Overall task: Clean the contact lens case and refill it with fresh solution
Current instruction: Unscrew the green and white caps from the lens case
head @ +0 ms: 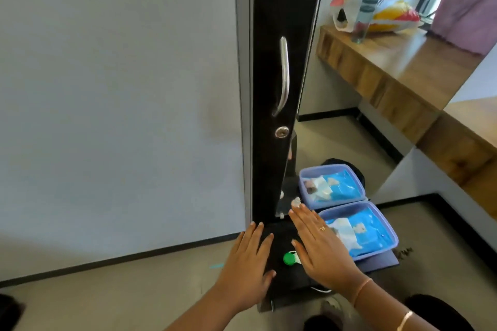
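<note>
step: start, nothing picked up yet
hands: left hand (248, 263) and right hand (320, 247) flat, fingers spread, holding nothing
lens case: green-capped lens case (291, 258) on black board (282, 234), between the hands
next: pinch case, unscrew cap

Mirror (349, 129) and box (376, 247) hem the black surface (285, 274)

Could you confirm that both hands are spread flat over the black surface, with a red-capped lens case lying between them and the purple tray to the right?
Not quite: the head view shows the lens case cap is green, not red. The left hand and right hand are spread flat over the black surface, with the purple tray to the right.
</note>
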